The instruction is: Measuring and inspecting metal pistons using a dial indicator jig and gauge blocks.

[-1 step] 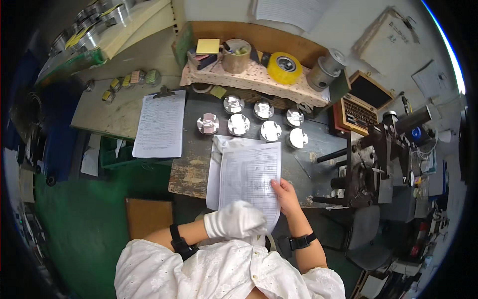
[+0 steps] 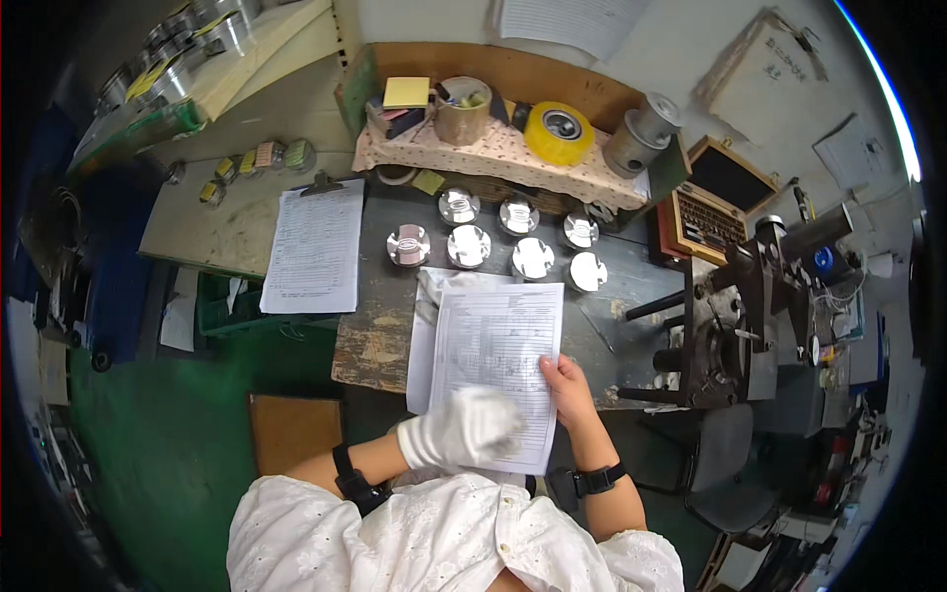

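Printed forms [image 2: 498,331] are held over the front of the bench, in front of my body. My right hand [image 2: 568,387], bare, pinches their right edge between thumb and fingers. My left hand [image 2: 462,429] wears a white knitted glove and is over the lower left part of the sheet; motion blurs its fingers, so I cannot tell whether they touch the paper. Beneath the forms are another white sheet [image 2: 420,360] and a whitish cloth [image 2: 430,285]. Beyond them stand several shiny round metal pistons [image 2: 469,247] in two rows.
Left of the pistons is a clipboard with papers [image 2: 314,242]. A cloth-covered shelf [image 2: 473,148] at the back carries a pen holder [image 2: 462,118] and a yellow tape roll [image 2: 559,133]. On the right are a dark metal fixture [image 2: 725,345] and an open wooden case [image 2: 705,222].
The gloved left hand has shifted slightly left and up, away from the sheet's lower edge. That edge now hangs straighter. My right hand keeps its hold.
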### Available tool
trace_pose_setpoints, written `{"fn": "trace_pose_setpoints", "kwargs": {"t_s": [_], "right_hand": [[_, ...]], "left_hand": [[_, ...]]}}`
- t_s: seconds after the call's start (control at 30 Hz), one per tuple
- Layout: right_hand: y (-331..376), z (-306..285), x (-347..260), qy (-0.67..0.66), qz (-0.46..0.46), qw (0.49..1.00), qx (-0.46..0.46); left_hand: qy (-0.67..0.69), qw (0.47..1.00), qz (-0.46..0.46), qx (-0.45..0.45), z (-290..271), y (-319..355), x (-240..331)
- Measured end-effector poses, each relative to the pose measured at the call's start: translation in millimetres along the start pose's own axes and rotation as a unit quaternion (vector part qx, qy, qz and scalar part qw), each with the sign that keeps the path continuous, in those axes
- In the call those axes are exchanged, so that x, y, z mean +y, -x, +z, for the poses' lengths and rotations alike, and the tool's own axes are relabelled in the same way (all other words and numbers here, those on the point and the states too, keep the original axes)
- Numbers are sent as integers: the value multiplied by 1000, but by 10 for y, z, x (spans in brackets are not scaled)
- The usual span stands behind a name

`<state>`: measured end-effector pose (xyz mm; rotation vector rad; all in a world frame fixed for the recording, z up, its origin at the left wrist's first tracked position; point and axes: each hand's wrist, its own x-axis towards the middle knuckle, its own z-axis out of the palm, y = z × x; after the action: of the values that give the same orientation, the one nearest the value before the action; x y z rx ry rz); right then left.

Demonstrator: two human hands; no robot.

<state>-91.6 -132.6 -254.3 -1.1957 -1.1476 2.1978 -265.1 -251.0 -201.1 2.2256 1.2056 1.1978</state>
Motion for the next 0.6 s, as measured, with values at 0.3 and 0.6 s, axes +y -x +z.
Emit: {"fn": "trace_pose_setpoints", "kwargs": {"t_s": [0.3, 0.6], "right_hand": [[273, -423, -127, -108, -104, 988, -36], [350, -651, -260, -92, -148, 985, -12]], "left_hand": [[382, 742, -487, 258, -167, -95, -421], [322, 761, -493, 270, -63, -444, -358]]}}
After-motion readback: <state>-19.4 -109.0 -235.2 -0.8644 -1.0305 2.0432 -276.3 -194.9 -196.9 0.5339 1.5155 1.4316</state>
